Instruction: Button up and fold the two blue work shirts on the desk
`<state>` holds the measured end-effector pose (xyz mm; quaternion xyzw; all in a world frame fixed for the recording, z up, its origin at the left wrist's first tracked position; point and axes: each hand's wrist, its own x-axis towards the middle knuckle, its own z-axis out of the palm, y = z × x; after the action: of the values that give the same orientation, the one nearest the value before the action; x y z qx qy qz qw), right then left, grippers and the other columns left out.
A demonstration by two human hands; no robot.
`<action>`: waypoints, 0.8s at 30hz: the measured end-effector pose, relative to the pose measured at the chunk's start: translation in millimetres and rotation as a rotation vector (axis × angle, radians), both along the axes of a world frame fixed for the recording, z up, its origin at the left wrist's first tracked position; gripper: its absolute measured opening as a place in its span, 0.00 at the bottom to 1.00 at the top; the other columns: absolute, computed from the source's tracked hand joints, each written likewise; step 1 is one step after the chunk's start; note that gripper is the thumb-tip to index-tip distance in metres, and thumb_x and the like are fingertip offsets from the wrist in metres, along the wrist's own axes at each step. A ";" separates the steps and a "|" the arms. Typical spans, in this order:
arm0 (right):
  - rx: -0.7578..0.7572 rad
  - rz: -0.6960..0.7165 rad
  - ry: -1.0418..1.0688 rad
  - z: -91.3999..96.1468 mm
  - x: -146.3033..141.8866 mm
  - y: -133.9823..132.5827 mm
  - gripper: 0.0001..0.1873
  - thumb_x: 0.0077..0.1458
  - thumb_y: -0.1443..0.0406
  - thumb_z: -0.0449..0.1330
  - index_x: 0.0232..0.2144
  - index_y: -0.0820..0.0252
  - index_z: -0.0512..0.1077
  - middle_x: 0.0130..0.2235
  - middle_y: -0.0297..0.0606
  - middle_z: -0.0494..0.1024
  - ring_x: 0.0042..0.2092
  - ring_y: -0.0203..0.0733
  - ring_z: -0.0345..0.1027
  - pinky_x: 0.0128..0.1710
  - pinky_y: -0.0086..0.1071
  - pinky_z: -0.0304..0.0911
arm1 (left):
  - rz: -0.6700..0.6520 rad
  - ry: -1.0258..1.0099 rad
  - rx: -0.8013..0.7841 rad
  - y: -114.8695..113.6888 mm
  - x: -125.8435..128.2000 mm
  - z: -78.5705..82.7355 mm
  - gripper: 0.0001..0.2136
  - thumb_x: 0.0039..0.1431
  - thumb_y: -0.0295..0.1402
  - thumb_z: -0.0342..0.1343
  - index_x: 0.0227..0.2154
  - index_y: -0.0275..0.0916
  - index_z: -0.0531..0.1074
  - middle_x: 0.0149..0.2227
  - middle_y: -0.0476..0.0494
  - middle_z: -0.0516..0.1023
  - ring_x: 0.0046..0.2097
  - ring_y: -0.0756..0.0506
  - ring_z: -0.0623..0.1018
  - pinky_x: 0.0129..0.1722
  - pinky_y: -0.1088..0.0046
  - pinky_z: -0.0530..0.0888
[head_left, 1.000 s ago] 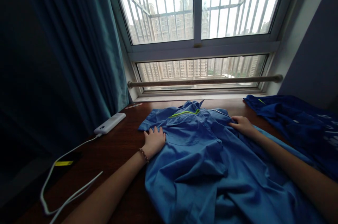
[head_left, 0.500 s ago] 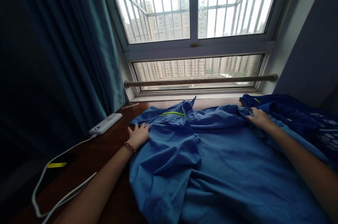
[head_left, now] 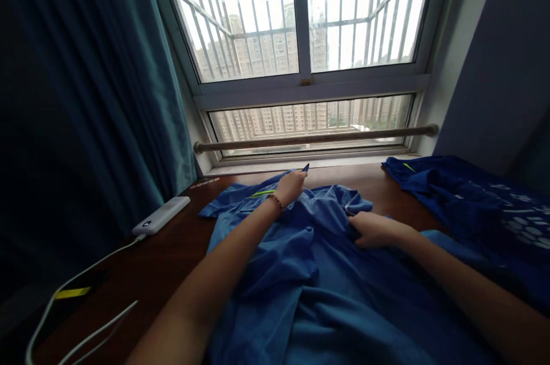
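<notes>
A light-blue collared shirt with a yellow-green stripe lies spread and wrinkled on the dark wooden surface. My left hand, a beaded bracelet at its wrist, pinches the tip of the shirt's collar at the far side. Bunched cloth at the shirt's right side is in the closed fingers of my right hand. Part of the shirt is hidden under my forearms.
A darker blue printed garment lies at the right. At the left sit a white power bank with a white cable and a yellow strip. A curtain and barred window stand behind, with a horizontal rail.
My left hand has moved right from the shirt's left sleeve to the collar and closed on it. My right hand has drawn the shirt's right side inward, leftward. The view has shifted slightly.
</notes>
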<state>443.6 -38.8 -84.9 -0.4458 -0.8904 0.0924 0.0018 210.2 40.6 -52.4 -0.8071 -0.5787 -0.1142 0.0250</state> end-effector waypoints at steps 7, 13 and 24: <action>-0.285 -0.135 0.276 14.6 21.6 15.6 0.27 0.48 0.48 0.48 0.22 0.65 0.72 0.23 0.39 0.73 0.26 0.38 0.67 0.26 0.27 0.59 | 0.106 -0.030 -0.134 44.4 44.0 -43.8 0.13 0.52 0.32 0.48 0.37 0.28 0.70 0.38 0.27 0.72 0.41 0.39 0.73 0.38 0.66 0.69; -0.155 -0.492 0.588 -26.2 35.1 51.4 0.27 0.38 0.55 0.61 0.39 0.67 0.66 0.37 0.44 0.73 0.36 0.42 0.67 0.32 0.29 0.61 | 0.030 -0.131 -0.231 47.1 21.9 -56.1 0.18 0.54 0.43 0.45 0.35 0.32 0.71 0.36 0.38 0.74 0.38 0.45 0.74 0.35 0.74 0.68; 0.671 -0.675 0.575 10.7 41.5 34.1 0.16 0.50 0.64 0.48 0.40 0.61 0.68 0.38 0.41 0.73 0.39 0.44 0.65 0.39 0.32 0.56 | 0.153 -0.156 -0.065 44.2 18.4 -22.9 0.13 0.51 0.28 0.47 0.40 0.34 0.68 0.39 0.36 0.72 0.43 0.40 0.71 0.41 0.67 0.66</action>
<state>485.1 -4.7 -74.2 -0.6380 -0.6425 -0.0839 0.4161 228.6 84.7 -75.4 -0.7498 -0.6420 -0.1557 -0.0375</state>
